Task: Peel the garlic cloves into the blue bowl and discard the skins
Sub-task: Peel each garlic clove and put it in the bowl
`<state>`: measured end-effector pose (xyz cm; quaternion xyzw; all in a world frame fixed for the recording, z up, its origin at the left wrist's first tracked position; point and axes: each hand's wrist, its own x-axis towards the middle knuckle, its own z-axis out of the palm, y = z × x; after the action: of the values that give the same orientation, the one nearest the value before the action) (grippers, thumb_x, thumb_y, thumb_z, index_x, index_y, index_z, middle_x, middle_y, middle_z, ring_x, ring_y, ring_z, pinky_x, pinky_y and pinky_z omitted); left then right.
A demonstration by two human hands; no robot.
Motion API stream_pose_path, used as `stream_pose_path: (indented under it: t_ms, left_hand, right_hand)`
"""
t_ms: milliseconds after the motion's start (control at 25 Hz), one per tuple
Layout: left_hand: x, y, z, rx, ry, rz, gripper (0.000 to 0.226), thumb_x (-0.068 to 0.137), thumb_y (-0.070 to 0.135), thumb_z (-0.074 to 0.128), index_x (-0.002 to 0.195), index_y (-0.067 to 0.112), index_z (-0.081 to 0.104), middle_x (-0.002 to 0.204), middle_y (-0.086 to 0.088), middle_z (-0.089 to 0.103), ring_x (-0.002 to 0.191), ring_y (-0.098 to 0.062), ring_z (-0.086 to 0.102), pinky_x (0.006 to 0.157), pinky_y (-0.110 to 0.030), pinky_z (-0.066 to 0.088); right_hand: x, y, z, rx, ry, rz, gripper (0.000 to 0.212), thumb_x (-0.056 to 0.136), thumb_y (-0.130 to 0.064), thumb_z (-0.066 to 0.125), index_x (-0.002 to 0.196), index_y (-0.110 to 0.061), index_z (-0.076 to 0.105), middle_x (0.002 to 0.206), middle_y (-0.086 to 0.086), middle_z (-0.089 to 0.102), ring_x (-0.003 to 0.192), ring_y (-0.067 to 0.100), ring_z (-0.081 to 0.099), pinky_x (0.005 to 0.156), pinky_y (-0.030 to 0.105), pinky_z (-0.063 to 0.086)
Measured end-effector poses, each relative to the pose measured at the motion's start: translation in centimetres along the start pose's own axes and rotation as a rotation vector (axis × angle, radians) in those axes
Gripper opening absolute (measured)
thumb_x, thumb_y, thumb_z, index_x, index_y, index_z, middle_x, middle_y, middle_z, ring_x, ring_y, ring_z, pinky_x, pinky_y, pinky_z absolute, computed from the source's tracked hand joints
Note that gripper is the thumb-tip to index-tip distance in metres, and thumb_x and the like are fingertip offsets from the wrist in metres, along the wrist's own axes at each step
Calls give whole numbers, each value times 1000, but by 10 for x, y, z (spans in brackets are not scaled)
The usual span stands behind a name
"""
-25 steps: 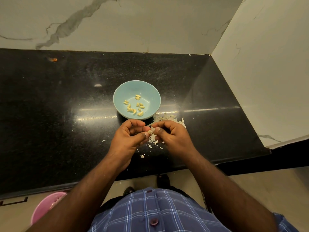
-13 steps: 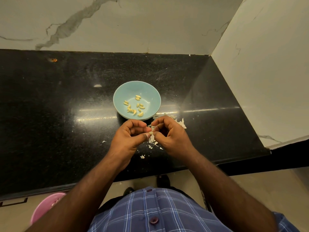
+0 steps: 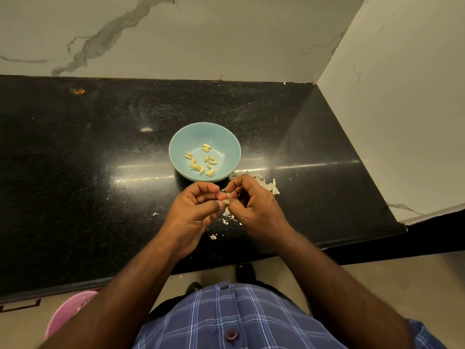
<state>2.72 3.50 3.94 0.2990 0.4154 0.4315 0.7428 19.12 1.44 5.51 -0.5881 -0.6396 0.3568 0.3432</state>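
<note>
Polished black stone countertop [image 3: 75,172]; round pale-blue ceramic bowl [image 3: 181,137] of peeled cloves, just beyond the fingers. Left hand [image 3: 193,210] and right hand [image 3: 254,205], fingers curled, jointly pinch a small pale garlic clove [image 3: 226,201]; papery white skins [image 3: 270,186] lie beneath and beside them.

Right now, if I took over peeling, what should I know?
Left hand and right hand: both pinch one garlic clove between their fingertips, just in front of the blue bowl.
Done: about a dozen peeled cloves lie in the bowl.
Skins are piled on the counter beside and under the hands.
Left: finish this clove, drop it in, then discard the skins.
</note>
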Motion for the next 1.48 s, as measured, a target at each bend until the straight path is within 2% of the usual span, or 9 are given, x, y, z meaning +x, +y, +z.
stream_pose_path:
  t_ms: [160,360,520,760,1040,1240,1400,1480]
  left_hand:
    - [1,-1,1,-17,2,-13,29,83,-12,67,102,9,64,93,-7,75,90,-16,73,77,-26,60]
    - [-1,-1,5,9,46,-23,29,73,-2,75,98,9,66,92,-8,76,87,-17,74,81,-28,61]
    - [-4,1,6,26,29,-5,33,66,0,76,97,7,65,94,-14,76,89,-21,74,82,-31,62]
    - [-4,-1,7,113,69,13,25,84,-12,68,98,9,65,94,-11,77,91,-21,73,79,-30,61]
    - [-5,-1,4,130,57,9,27,82,-7,73,103,8,66,104,-18,77,102,-29,74,83,-36,59]
    - [-5,0,5,114,74,7,26,82,-8,73,100,9,65,102,-17,77,99,-27,74,86,-37,61]
    - [-5,1,5,82,77,-2,27,81,-8,72,99,10,65,94,-12,78,91,-22,75,80,-30,62]
    - [-5,2,4,70,67,-8,27,82,-8,72,101,9,65,97,-13,78,93,-23,75,79,-30,62]
  right_hand:
    - [-1,0,-2,6,32,-14,16,95,-14,63,101,-28,58,82,-10,60,71,14,60,63,34,56]
    - [-2,4,0,-60,80,-64,16,93,-16,64,102,-28,58,82,-12,60,72,15,60,64,43,57]
    - [-2,5,0,-86,78,-94,14,93,-20,64,102,-28,58,83,-12,59,72,15,60,63,44,57]
    - [-3,3,1,-115,90,-89,18,93,-15,65,103,-29,56,84,-13,57,73,14,59,64,43,57]
    - [-3,2,2,-118,75,-86,15,93,-20,68,102,-26,58,84,-12,58,73,12,57,64,40,56]
    - [-4,0,3,-114,105,-94,13,92,-22,67,100,-26,58,81,-15,57,71,13,57,62,41,56]
    - [-2,1,0,-126,121,-65,15,91,-14,65,103,-22,60,82,-13,58,69,13,57,63,44,55]
    - [-2,1,-1,-128,89,-62,16,92,-16,65,104,-25,59,82,-13,58,69,13,58,64,44,56]
